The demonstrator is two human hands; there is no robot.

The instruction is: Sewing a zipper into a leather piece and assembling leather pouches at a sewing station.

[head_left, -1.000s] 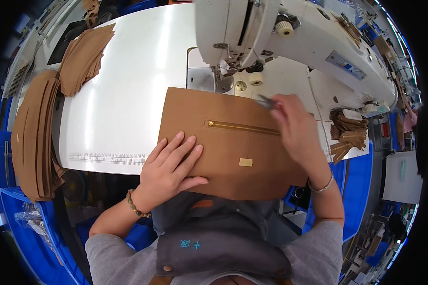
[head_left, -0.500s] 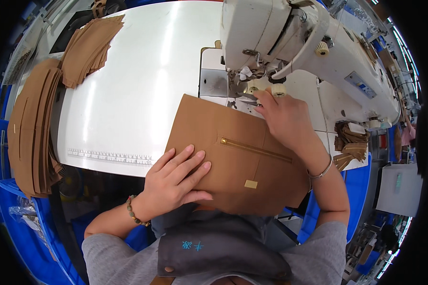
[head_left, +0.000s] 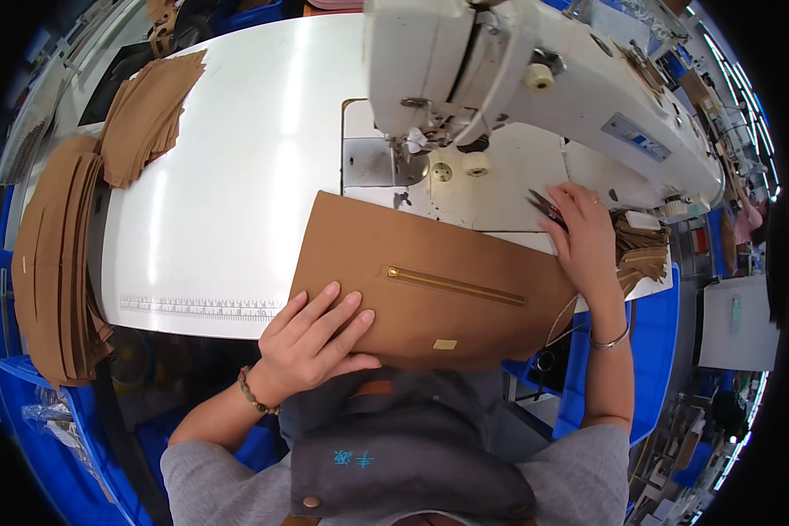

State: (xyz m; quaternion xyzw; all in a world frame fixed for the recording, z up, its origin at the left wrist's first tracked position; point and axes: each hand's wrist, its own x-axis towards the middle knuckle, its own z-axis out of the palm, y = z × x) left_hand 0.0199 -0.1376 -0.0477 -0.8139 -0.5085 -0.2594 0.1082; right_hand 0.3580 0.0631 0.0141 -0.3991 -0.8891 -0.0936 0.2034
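Note:
A brown fabric panel point(head_left: 351, 241) lies across the near edge of the white table, its lower part over my lap. A gold zipper point(head_left: 456, 287) is set into it, with a small yellowish tag point(head_left: 444, 344) below. My left hand point(head_left: 317, 340) rests on the panel's left side, fingers spread flat. My right hand point(head_left: 585, 230) is at the panel's right end, closed round small dark thread snips point(head_left: 547, 209) whose blades point up and left. Beyond the panel stands a white sewing machine point(head_left: 447, 61), its needle area point(head_left: 412, 149) apart from the cloth.
Stacks of brown panels lie at the left, one on the table point(head_left: 149, 114) and one hanging over its edge point(head_left: 53, 254). Small brown zippered pieces point(head_left: 642, 245) are bunched at the right. Blue bins point(head_left: 653, 351) stand below the table on both sides. A printed ruler point(head_left: 202, 306) marks the table front.
My right hand has moved right with the snips, away from the machine's needle area. The panel and my left hand have shifted only slightly; the whole view has also shifted.

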